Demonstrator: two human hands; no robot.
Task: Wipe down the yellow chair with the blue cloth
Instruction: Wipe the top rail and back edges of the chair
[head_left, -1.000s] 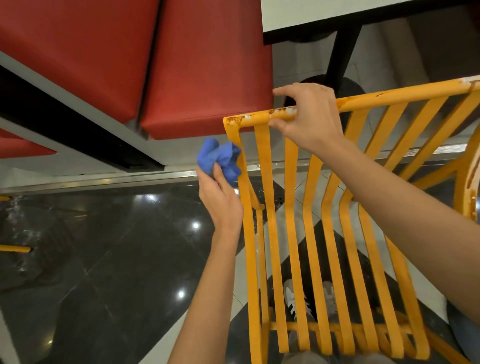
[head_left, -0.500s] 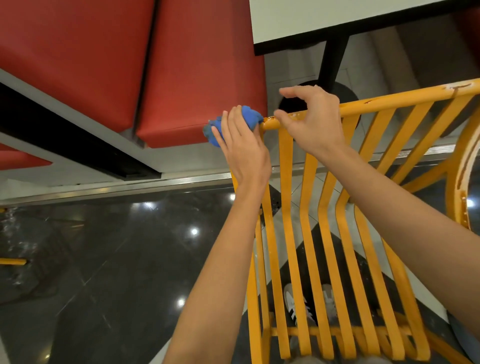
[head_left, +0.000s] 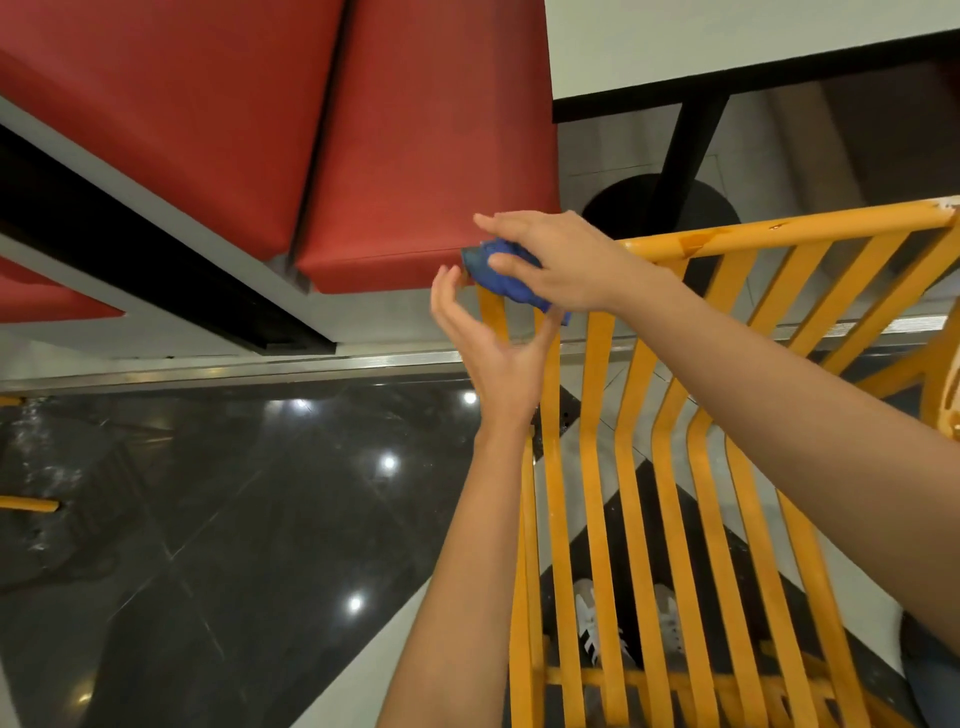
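Note:
The yellow chair has a slatted back that fills the lower right, with its top rail running up to the right. A bunched blue cloth sits on the left corner of that rail. My right hand covers the cloth and holds it against the corner. Just below, my left hand has its fingers spread and holds nothing; its fingertips are close to the cloth and the leftmost slats. Part of the cloth is hidden under my right hand.
A red padded bench stands close behind the chair's left corner. A white table on a black post is at the upper right. Dark glossy floor lies to the left; my shoes show through the slats.
The cloth has passed from my left hand to my right at the chair's top left corner. My left hand has let go and dropped just below it; my right hand left its grip on the rail.

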